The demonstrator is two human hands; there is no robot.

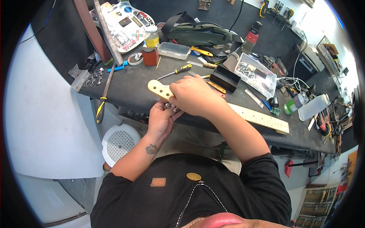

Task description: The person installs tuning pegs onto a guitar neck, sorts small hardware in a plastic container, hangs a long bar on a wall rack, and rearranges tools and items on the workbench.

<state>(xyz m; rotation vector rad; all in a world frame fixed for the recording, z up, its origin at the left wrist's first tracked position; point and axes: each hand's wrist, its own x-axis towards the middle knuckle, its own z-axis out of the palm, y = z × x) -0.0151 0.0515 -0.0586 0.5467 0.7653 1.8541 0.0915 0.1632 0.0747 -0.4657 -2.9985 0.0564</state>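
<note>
A pale wooden guitar neck [258, 117] lies across the front of the bench. Its headstock [155, 87], with a row of round holes, points left. My right hand [195, 95] is closed over the headstock, its fingers curled across the top. Just below the headstock's near edge, my left hand [161, 118] pinches a shiny metal tuning peg [172, 108]. The fingers partly hide the peg, and I cannot tell whether it sits in a hole. More tuning pegs [93, 77] lie at the bench's left end.
A long yellow-black screwdriver [100, 110] juts over the bench's left edge. Behind the headstock lie another screwdriver [178, 70], a black open box [224, 78] and a clear parts bin [256, 74]. Bottles [314, 107] stand at right. A white stool [121, 143] is below left.
</note>
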